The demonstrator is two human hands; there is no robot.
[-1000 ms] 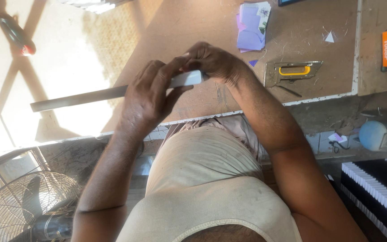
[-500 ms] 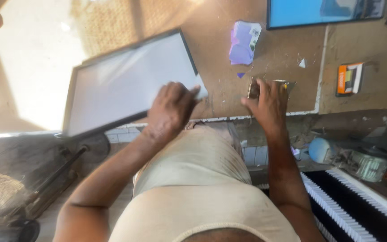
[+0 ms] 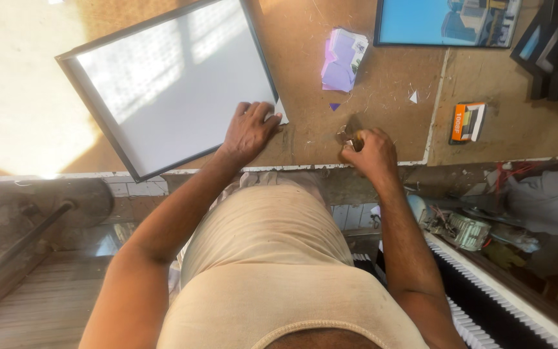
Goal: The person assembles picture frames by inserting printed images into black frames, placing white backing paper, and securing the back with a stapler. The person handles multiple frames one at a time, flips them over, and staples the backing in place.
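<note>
Palm of the left hand [image 3: 248, 131] lies flat, pinning the dark-framed white panel [image 3: 169, 84] steady; right hand [image 3: 369, 154] clamps a small metal tool [image 3: 350, 137] near the brown worktable [image 3: 305, 145] edge.

This is a picture-framing workshop, rough and well used. The work surface is a worn brown fibreboard bench [image 3: 382, 97], scratched and strewn with paper offcuts and dust. A black-framed panel with a white face [image 3: 169, 84] lies flat on it, and a second dark-framed picture with a blue image [image 3: 447, 22] sits at the far edge. Black frame mouldings [image 3: 550, 45] are stacked at the right, with a small orange box [image 3: 467, 121] and purple paper scraps [image 3: 342, 59] nearby. Below the bench lie cluttered tools and parts.
</note>
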